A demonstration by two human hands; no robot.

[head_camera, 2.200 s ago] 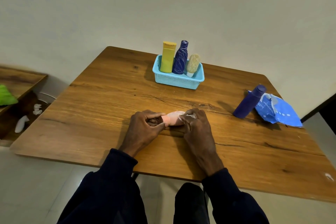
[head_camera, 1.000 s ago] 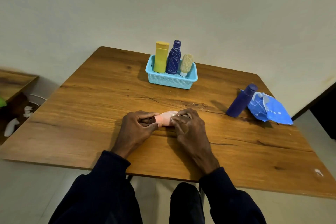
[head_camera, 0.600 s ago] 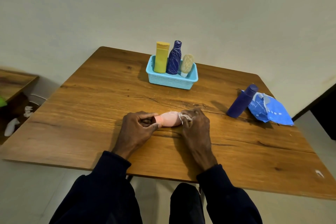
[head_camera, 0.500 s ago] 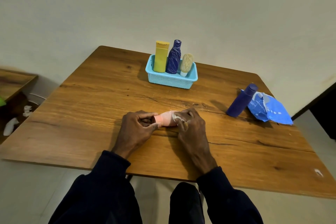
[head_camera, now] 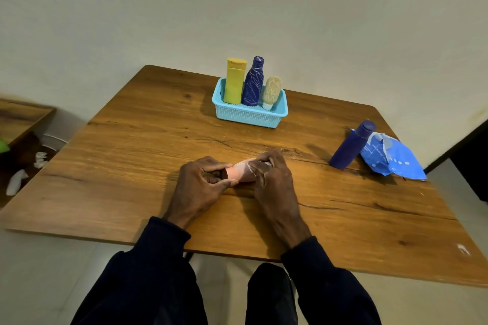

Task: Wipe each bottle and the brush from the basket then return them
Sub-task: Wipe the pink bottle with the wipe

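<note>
Rubbing back along the pink bottle (head_camera: 238, 173), my right hand (head_camera: 273, 182) now covers most of its right half again, where a moment ago it had slid off toward the right edge of the table (head_camera: 126, 166) and left more of the pink body bare. The white wipe (head_camera: 248, 165) is bunched under those curled fingers and pressed against the bottle, only a sliver of it showing. My left hand (head_camera: 199, 186) has not shifted: thumb and forefinger pinch the bottle's left end and pin it on its side, about midway across the table and nearer the front edge than the back. I read this as short to-and-fro strokes, so this bottle is in mid-wipe and not ready to go back. Toward the far edge, the light blue basket (head_camera: 248, 117) holds what it held before: the yellow bottle (head_camera: 234, 82), the dark blue patterned bottle (head_camera: 253, 82) and a cream piece (head_camera: 272, 91) that I take to be the brush, all upright and touching. Near the right edge, a purple bottle (head_camera: 352, 145) leans against the blue wipes packet (head_camera: 396, 159), out of the basket. Whether the ones in the basket are cleaned already I cannot tell; at least two bottles have yet to return there.
</note>
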